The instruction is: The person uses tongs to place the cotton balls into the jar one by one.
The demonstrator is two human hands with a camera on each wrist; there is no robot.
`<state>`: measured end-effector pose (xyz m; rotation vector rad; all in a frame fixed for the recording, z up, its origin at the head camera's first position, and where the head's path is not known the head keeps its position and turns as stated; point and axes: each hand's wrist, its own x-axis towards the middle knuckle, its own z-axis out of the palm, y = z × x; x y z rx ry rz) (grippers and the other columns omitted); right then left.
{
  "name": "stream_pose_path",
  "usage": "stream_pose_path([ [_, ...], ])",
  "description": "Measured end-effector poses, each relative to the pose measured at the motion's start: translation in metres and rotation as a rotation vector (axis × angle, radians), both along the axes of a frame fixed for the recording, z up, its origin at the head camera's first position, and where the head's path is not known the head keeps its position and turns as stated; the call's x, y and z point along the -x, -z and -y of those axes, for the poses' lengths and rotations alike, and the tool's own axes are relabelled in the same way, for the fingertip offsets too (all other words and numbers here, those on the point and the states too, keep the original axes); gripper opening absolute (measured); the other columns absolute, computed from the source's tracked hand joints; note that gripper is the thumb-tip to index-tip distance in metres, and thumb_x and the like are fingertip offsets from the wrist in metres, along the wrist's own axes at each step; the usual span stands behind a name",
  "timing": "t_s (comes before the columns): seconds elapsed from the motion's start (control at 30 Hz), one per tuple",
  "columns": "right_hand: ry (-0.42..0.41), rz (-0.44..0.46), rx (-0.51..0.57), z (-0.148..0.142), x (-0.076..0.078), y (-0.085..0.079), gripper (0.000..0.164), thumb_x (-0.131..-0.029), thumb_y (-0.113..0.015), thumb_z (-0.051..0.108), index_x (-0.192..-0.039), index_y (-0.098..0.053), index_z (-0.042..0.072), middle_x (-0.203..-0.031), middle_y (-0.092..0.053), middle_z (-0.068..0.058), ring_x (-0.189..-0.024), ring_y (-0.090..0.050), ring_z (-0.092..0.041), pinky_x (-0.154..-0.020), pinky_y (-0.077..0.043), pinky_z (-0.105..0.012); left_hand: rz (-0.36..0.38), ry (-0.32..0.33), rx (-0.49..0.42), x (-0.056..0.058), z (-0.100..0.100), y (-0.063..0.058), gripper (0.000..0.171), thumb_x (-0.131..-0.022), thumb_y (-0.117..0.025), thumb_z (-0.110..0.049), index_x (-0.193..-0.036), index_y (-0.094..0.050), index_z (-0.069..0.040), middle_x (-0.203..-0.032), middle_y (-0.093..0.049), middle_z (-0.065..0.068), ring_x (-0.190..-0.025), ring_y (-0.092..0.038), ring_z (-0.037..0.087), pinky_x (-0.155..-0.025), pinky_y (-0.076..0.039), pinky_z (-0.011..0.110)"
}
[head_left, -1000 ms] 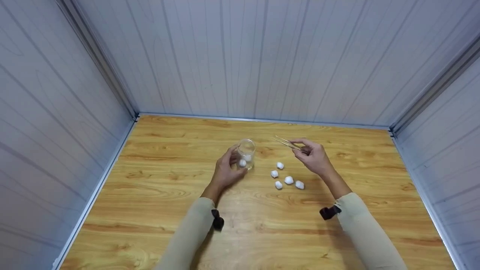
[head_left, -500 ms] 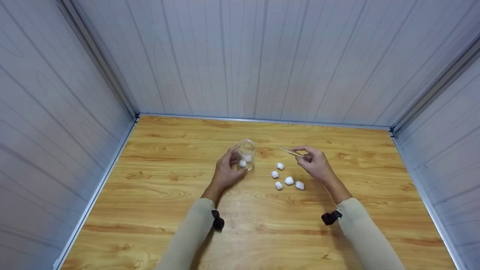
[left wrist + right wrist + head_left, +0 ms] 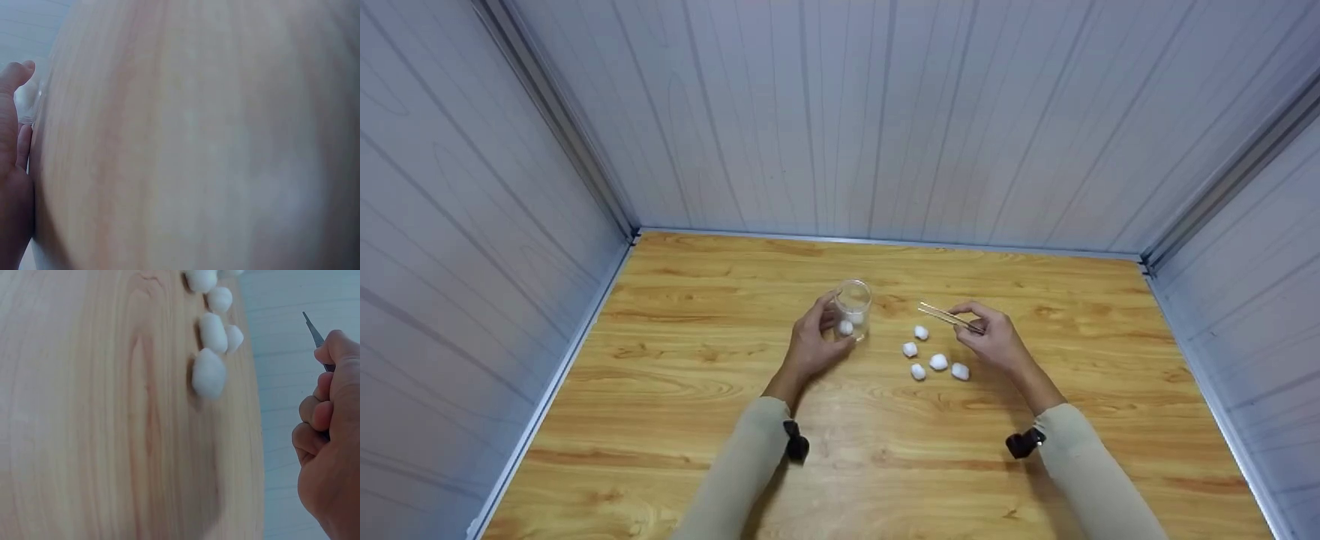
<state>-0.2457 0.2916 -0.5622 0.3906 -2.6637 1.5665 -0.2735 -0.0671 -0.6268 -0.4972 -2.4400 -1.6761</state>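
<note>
My left hand point(image 3: 816, 341) is curled round a clear glass beaker point(image 3: 855, 296) that stands upright on the table. Inside the beaker lie white cotton balls point(image 3: 846, 328), partly hidden by the fingers. In my right hand point(image 3: 994, 337) a pair of thin metal tweezers point(image 3: 945, 315) is pinched between thumb and fingers; its tips are apart, nothing between them, and point left above the farthest cotton ball point(image 3: 921, 332). Several more cotton balls point(image 3: 209, 375) lie loose between the beaker and the right hand. The left wrist view catches only the edge of the left hand point(image 3: 14, 169).
The wood-grain table point(image 3: 697, 360) carries everything. Pale panel walls point(image 3: 840, 120) close it in at the back and on both sides. A black wrist camera point(image 3: 1024, 442) sits at the right sleeve, another black camera point(image 3: 796, 442) at the left.
My right hand has come down and nearer with the tweezers, their tips now lower, close to the farthest loose cotton ball. The left hand and beaker have stayed in place.
</note>
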Motion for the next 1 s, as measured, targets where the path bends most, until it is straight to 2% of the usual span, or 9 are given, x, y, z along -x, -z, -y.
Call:
stream_pose_path([
  [0.3, -0.037, 0.027, -0.051, -0.006, -0.003, 0.013, 0.025, -0.108, -0.068, 0.003, -0.131, -0.077, 0.005, -0.054, -0.043, 0.010, -0.047, -0.028, 0.004, -0.047, -0.026, -0.017, 0.006, 0.008, 0.005, -0.001, 0.002, -0.001, 0.086, -0.089, -0.091, -0.007, -0.165, -0.051, -0.010, -0.143, -0.069, 0.025, -0.133, -0.074, 0.041, -0.117, -0.065, 0.048],
  [0.5, -0.026, 0.053, -0.060, -0.006, -0.006, 0.018, 0.025, -0.109, -0.067, 0.006, -0.132, -0.077, 0.008, -0.054, -0.042, 0.012, -0.047, -0.029, 0.001, -0.047, -0.027, -0.017, 0.014, 0.011, -0.001, -0.002, 0.002, -0.001, 0.084, -0.090, -0.090, -0.008, -0.165, -0.051, -0.010, -0.143, -0.069, 0.025, -0.133, -0.074, 0.040, -0.117, -0.065, 0.048],
  [0.67, -0.030, 0.059, -0.069, -0.007, -0.006, 0.023, 0.025, -0.109, -0.067, 0.004, -0.132, -0.077, 0.005, -0.054, -0.041, 0.011, -0.048, -0.028, 0.002, -0.048, -0.027, -0.017, 0.019, 0.008, -0.006, -0.002, 0.002, -0.001, 0.085, -0.089, -0.090, -0.007, -0.165, -0.052, -0.010, -0.144, -0.069, 0.025, -0.134, -0.074, 0.041, -0.118, -0.065, 0.047],
  [0.87, -0.029, 0.073, -0.082, -0.008, -0.006, 0.029, 0.024, -0.110, -0.067, 0.004, -0.132, -0.077, 0.005, -0.055, -0.048, 0.007, -0.047, -0.029, 0.004, -0.049, -0.028, -0.017, 0.016, 0.006, -0.012, -0.002, 0.003, -0.001, 0.084, -0.088, -0.091, -0.006, -0.163, -0.052, -0.008, -0.144, -0.069, 0.026, -0.132, -0.075, 0.042, -0.117, -0.066, 0.047],
  [1.0, -0.034, 0.074, -0.090, -0.009, -0.006, 0.032, 0.023, -0.110, -0.069, 0.005, -0.132, -0.077, 0.004, -0.062, -0.065, -0.004, -0.048, -0.033, 0.003, -0.050, -0.031, -0.018, 0.025, 0.001, -0.016, -0.002, 0.003, -0.002, 0.084, -0.087, -0.091, -0.005, -0.162, -0.053, -0.007, -0.144, -0.069, 0.026, -0.132, -0.074, 0.042, -0.117, -0.065, 0.046],
])
